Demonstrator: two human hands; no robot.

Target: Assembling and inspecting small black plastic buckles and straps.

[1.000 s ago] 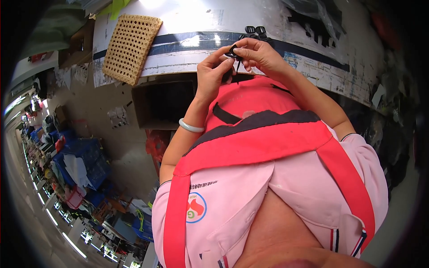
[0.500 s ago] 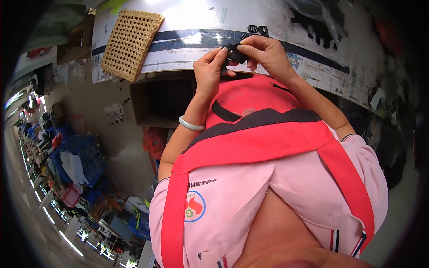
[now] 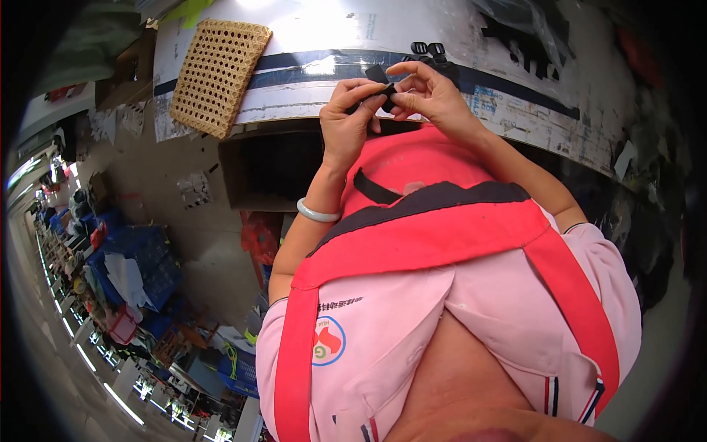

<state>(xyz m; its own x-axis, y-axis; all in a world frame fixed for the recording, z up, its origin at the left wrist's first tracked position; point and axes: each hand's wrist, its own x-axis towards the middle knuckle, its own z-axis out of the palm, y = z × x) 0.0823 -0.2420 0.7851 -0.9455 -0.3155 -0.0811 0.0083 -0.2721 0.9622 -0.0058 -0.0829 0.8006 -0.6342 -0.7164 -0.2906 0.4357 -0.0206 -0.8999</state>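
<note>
Tab (image 3: 377,74) stands out!

And a flat end now juts beyond the grip; half a second ago the black lay lower, at the right fingertips. So it's turned, and the work sits in plain view between both hands. Left hand (image 3: 346,118) pinches the lower part, thumb against fingers. Right hand (image 3: 442,99) meets it from the other side, index lifted, thumb close to the black; whether it truly grips, I can't tell. Matt, dark, straight-edged, that tab! Just beyond the right fingers, slotted black buckles (image 3: 428,48). Left of the grip, well apart, woven cane panel (image 3: 219,77), full of holes. Beyond, scuffed white board (image 3: 294,99).
</note>
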